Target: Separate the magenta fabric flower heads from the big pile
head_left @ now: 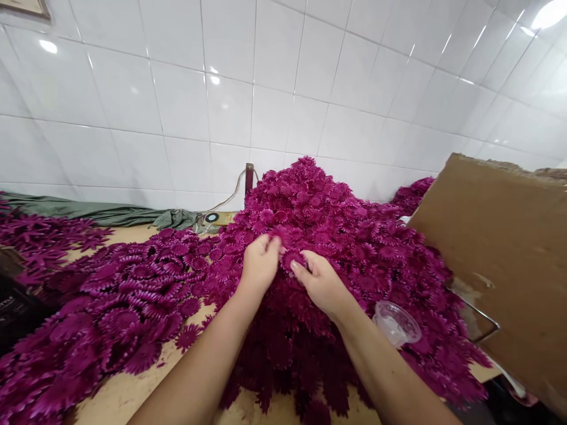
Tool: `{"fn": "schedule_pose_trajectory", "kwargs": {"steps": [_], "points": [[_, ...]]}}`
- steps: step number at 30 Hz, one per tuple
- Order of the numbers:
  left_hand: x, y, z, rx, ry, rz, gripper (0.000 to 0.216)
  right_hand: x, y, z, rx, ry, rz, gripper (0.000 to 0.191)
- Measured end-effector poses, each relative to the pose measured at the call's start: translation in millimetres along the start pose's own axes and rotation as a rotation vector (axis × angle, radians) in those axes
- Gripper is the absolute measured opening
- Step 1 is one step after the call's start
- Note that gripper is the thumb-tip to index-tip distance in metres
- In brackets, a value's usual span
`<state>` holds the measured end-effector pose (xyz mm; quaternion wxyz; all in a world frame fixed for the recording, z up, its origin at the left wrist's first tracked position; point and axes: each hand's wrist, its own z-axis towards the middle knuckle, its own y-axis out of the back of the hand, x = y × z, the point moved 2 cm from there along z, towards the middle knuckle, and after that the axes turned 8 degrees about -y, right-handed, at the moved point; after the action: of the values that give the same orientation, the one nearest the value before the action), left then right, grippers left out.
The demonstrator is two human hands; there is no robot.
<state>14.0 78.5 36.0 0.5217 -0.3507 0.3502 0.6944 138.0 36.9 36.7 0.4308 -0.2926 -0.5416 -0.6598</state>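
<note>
My left hand (260, 262) is closed in a pinch on a magenta artificial flower piece (280, 235), which is smeared by motion. Close beside it, my right hand (322, 282) grips another round magenta flower piece (292, 258) between thumb and fingers, the thumb lying on its face. Both hands are over the front of a tall heap of the same frilled flowers (310, 198). To the right of my right forearm, a clear plastic cup (397, 324) sits tilted among the flowers; what it holds is hard to make out.
Flat toothed flower pieces (128, 301) spread over the tabletop (121, 389) on the left. A brown cardboard sheet (500, 248) leans at the right. Green cloth (93, 211) lies along the tiled wall (230, 112), near a yellow object with a black disc (212, 218) and a cord.
</note>
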Motion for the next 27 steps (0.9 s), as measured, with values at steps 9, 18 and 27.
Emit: {"fn": "schedule_pose_trajectory", "kwargs": {"steps": [9,18,27], "points": [[1.7,20.7,13.0,0.006,-0.085,0.11,0.04,-21.9,26.7,0.3,-0.072,-0.078,0.102,0.038],[-18.4,-9.7,-19.8,0.389,-0.224,0.137,0.026,-15.6,15.7,7.6,-0.002,-0.072,0.237,0.042],[-16.1,-13.0,-12.1,0.33,-0.199,0.131,0.011,-5.3,13.6,-1.0,0.065,-0.051,0.155,0.043]]}}
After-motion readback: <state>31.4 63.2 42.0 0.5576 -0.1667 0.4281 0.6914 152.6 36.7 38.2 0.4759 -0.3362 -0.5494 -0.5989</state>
